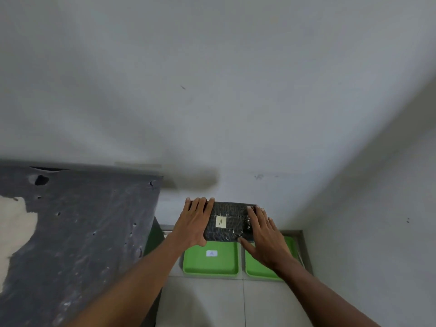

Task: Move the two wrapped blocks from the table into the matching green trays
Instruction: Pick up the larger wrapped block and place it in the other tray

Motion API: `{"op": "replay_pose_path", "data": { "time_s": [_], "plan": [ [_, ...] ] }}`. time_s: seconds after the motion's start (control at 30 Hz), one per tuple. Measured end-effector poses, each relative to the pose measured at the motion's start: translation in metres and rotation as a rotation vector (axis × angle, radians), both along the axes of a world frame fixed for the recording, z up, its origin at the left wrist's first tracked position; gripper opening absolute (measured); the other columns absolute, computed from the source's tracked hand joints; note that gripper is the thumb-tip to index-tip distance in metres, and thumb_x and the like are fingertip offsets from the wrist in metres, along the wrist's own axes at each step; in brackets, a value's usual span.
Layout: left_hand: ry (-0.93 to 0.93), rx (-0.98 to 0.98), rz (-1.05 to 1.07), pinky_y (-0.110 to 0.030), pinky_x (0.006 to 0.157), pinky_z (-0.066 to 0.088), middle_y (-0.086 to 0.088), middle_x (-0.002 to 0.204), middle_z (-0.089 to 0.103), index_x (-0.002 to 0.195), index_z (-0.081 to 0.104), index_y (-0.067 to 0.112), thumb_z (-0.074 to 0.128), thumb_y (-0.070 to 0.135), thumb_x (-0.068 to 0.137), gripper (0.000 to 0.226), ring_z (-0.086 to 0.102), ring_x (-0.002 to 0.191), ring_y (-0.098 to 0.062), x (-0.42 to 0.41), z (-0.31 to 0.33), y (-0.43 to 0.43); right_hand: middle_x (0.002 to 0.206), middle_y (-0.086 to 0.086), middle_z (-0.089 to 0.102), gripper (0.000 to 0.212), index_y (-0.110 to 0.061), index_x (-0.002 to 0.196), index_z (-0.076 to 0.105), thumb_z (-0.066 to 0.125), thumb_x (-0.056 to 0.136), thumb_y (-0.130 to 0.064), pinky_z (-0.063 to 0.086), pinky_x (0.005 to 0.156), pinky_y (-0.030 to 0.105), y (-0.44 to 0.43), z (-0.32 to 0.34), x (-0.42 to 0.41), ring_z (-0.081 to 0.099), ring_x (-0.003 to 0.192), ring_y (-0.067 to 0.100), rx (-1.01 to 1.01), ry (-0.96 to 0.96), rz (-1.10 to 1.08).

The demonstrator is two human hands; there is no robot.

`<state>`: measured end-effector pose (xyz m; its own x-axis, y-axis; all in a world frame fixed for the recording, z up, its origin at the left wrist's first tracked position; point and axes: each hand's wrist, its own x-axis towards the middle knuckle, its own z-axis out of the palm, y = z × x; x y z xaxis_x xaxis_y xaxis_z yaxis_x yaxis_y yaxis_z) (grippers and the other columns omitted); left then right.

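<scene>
Both hands clasped one dark wrapped block (230,220) between them, above the floor. The left hand (194,223) pressed its left end, fingers curled over the far edge; the right hand (264,234) lay flat on its right end. A yellow note marked A (221,221) faced up between the hands. Below sat two green trays: the left tray (211,258) labelled A, the right tray (257,267) partly hidden.

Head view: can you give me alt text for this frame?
Two hands, left hand and right hand, hold a dark wrapped block labelled A above two green trays on the floor; the left tray also carries an A label.
</scene>
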<state>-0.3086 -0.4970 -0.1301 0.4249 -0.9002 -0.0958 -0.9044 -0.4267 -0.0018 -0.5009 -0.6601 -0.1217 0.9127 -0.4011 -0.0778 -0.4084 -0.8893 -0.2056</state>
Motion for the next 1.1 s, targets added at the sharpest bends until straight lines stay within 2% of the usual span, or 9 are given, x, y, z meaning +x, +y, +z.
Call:
{"op": "replay_pose_path", "data": {
  "time_s": [0.23,0.47,0.63,0.77,0.93,1.1],
  "plan": [
    [0.066,0.007,0.060,-0.057,0.118,0.022,-0.015,0.139,0.037,0.151,0.016,0.007,0.081,0.056,0.054,0.127,0.039,0.129,-0.033,-0.019,-0.161,-0.019,0.164,0.016,0.012,0.083,-0.015,0.156,-0.001,0.040,0.097,-0.058,0.023,0.122,0.043,-0.032,-0.160,-0.024,0.015,0.151,0.031,0.079,0.046,-0.028],
    [0.090,0.072,0.047,-0.057,0.119,0.021,-0.012,0.141,0.036,0.152,0.015,0.007,0.076,0.051,0.059,0.119,0.036,0.131,-0.031,-0.023,-0.348,-0.018,0.164,0.016,0.009,0.082,-0.016,0.155,-0.004,0.036,0.097,-0.059,0.026,0.121,0.044,-0.046,-0.350,-0.035,0.013,0.151,0.030,0.092,0.099,-0.014],
    [0.043,0.099,0.029,-0.057,0.119,0.021,-0.013,0.140,0.037,0.152,0.015,0.005,0.080,0.050,0.056,0.124,0.037,0.130,-0.031,-0.004,-0.454,-0.034,0.164,0.014,0.014,0.083,-0.016,0.155,-0.002,0.039,0.096,-0.059,0.032,0.118,0.046,-0.055,-0.455,-0.017,0.022,0.149,0.030,0.088,0.084,-0.015],
    [0.022,0.080,0.064,-0.058,0.119,0.020,-0.014,0.143,0.035,0.153,0.013,0.005,0.080,0.050,0.059,0.124,0.035,0.133,-0.032,0.008,-0.507,-0.045,0.163,0.014,0.016,0.080,-0.017,0.155,0.000,0.038,0.097,-0.057,0.037,0.114,0.045,-0.058,-0.510,-0.006,0.028,0.146,0.030,0.091,0.084,-0.011],
    [0.044,0.083,0.070,-0.059,0.119,0.019,-0.015,0.143,0.034,0.153,0.012,0.005,0.081,0.048,0.058,0.125,0.033,0.134,-0.033,0.022,-0.540,-0.055,0.162,0.014,0.020,0.080,-0.017,0.154,0.001,0.039,0.097,-0.057,0.045,0.109,0.044,-0.061,-0.549,0.005,0.045,0.136,0.031,0.140,0.094,-0.020],
    [0.082,0.083,0.072,-0.059,0.120,0.017,-0.015,0.144,0.034,0.153,0.012,0.004,0.081,0.048,0.057,0.125,0.033,0.134,-0.033,0.054,-0.565,-0.079,0.163,0.014,0.018,0.080,-0.020,0.155,-0.001,0.038,0.097,-0.059,0.045,0.109,0.045,-0.076,-0.576,0.030,0.045,0.136,0.030,0.208,0.140,-0.026]
  ]
}}
